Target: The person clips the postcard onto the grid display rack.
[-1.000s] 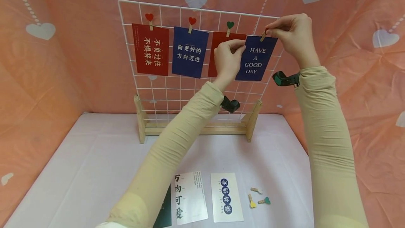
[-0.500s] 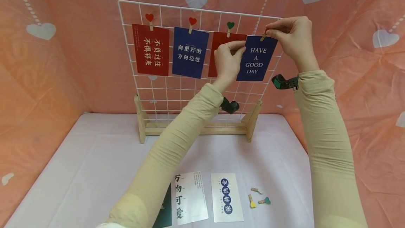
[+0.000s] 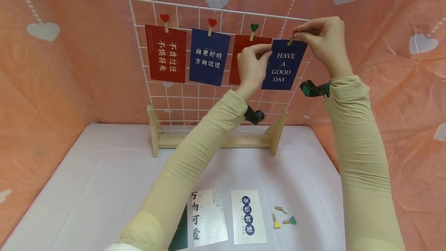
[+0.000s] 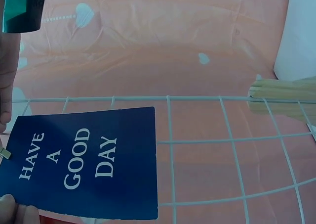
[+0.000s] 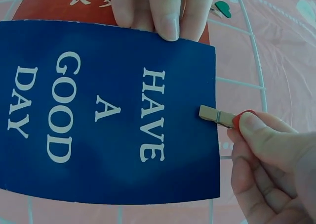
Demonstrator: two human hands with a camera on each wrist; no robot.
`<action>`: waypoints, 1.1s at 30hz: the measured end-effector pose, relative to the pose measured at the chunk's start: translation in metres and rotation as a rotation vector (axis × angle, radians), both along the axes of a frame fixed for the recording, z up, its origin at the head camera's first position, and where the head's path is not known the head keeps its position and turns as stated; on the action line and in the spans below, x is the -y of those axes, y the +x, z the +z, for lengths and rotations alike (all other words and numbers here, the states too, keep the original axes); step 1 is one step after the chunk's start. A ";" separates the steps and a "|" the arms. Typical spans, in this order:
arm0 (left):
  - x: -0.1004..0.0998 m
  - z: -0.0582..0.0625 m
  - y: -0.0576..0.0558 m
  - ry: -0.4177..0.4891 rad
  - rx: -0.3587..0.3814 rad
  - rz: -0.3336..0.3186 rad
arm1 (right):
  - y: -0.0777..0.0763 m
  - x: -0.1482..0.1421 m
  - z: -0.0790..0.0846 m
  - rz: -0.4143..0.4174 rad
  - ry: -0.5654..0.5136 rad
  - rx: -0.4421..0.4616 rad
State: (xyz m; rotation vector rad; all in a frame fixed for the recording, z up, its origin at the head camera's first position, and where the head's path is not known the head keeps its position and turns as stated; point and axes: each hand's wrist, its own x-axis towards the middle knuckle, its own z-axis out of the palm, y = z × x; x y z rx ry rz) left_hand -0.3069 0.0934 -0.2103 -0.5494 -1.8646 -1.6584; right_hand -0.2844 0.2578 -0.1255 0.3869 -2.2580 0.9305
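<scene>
A blue card (image 3: 283,65) reading "HAVE A GOOD DAY" hangs against the right end of the white wire grid (image 3: 195,92). My left hand (image 3: 253,65) pinches the card's left edge between thumb and fingers. At its top edge, my right hand (image 3: 325,43) pinches a small wooden clothespin (image 5: 215,116) with a red decoration, whose tip lies over the card's face. Behind my left hand a red card (image 3: 240,45) hangs from a clothespin with a green heart (image 3: 254,28), partly covered. Further left hang another blue card (image 3: 210,57) and red card (image 3: 166,54), each clipped under a red heart.
Wooden feet (image 3: 278,133) hold the grid up on the white-covered table (image 3: 104,173). In front lie two white cards, one with blue circles (image 3: 249,217), a dark card (image 3: 180,231) partly under my left arm, and three loose clothespins (image 3: 288,220).
The blue card has shifted very slightly to the right along with my hands. Both hands keep the same grip on the card and the clothespin.
</scene>
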 end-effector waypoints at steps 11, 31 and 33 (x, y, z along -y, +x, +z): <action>0.005 -0.002 0.002 0.048 0.012 -0.070 | 0.002 -0.001 -0.004 0.027 -0.071 0.022; 0.011 -0.013 0.004 0.160 0.058 -0.152 | 0.014 0.012 -0.026 0.082 -0.212 -0.198; 0.011 -0.013 0.004 0.177 0.065 -0.166 | 0.020 0.015 -0.026 0.082 -0.218 -0.211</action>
